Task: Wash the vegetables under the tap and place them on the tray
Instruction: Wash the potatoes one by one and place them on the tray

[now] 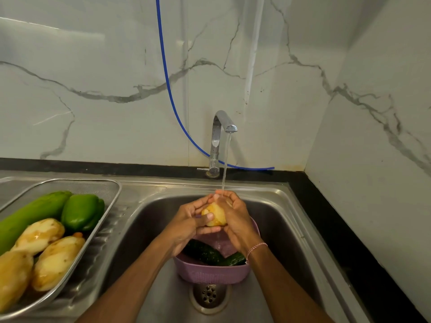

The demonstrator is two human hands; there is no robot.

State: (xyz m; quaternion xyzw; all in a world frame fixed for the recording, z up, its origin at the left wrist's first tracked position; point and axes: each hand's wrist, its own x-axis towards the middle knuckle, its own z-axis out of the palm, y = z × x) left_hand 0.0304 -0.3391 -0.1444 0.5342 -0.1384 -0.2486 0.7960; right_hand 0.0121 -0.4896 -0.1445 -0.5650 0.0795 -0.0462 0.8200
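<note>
A peeled yellow potato (216, 217) sits between both hands over the sink, just below the water stream from the chrome tap (220, 136). My left hand (190, 223) cups it from the left with the thumb across its front. My right hand (235, 220) wraps it from the right. Under the hands a purple colander (210, 272) stands in the sink and holds dark green cucumbers (210, 254). On the left a mesh metal tray (102, 220) carries three peeled potatoes (56, 262), a green bell pepper (81, 212) and a long light-green gourd (30, 217).
The steel sink basin (284, 241) has its drain (208, 296) just in front of the colander. A blue hose (166, 78) hangs down the marble wall behind the tap. A black counter edge (349, 241) runs along the right side.
</note>
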